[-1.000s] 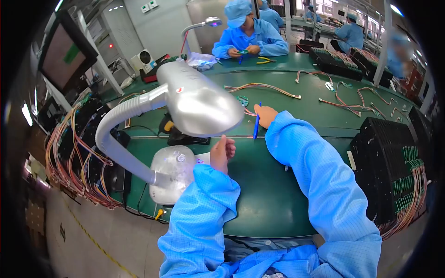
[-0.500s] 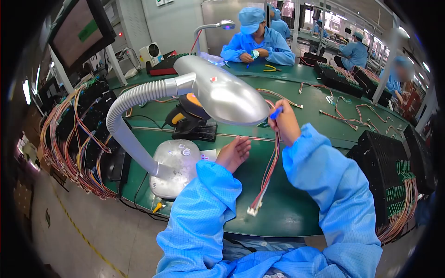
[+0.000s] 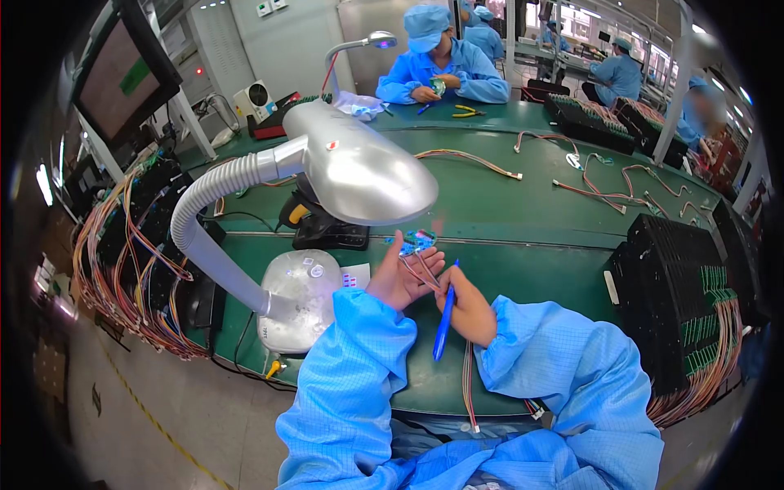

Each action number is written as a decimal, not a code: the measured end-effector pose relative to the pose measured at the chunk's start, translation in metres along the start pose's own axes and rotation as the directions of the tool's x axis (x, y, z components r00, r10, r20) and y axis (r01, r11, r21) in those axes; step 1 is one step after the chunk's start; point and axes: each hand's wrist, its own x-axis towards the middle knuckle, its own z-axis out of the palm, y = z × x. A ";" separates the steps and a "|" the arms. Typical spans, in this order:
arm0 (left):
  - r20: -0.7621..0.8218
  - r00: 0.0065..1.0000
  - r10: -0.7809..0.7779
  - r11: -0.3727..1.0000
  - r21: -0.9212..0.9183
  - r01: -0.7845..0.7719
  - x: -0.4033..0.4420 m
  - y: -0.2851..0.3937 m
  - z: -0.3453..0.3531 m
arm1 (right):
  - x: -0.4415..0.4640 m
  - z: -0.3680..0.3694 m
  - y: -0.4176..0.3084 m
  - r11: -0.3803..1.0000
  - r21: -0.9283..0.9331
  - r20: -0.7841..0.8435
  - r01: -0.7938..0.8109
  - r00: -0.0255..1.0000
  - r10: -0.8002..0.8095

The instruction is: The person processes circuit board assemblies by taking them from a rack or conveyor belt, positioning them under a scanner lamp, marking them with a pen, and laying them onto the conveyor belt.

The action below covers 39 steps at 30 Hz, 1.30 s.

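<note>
My left hand (image 3: 397, 282) is palm up under the lamp head, its fingers cupped beneath a small green circuit board (image 3: 420, 242). Thin wires (image 3: 422, 274) run from the board toward my right hand (image 3: 469, 309). That hand is closed around a blue pen (image 3: 444, 325), which slants downward, and it pinches the wires near the board. Below it, the wire harness (image 3: 468, 388) hangs toward the table's front edge, with white connectors at its end. My left thumb stands beside the board; some fingers are hidden.
A silver gooseneck lamp (image 3: 359, 175) arches over the green table (image 3: 539, 269). Behind it is a barcode scanner (image 3: 304, 208). Black racks with wired boards (image 3: 674, 302) flank both sides. Loose harnesses (image 3: 600, 192) lie farther back. A co-worker (image 3: 445, 65) sits opposite, near yellow pliers (image 3: 468, 111).
My right hand has come down and left, bringing the harness and pen beside my left hand. The circuit board now shows in my left hand. The view has shifted slightly.
</note>
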 end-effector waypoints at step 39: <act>0.070 0.994 -0.084 0.963 0.261 0.063 -0.015 -0.023 0.035 | 0.095 -0.034 0.008 0.945 -0.108 -0.159 0.310 0.933 -0.324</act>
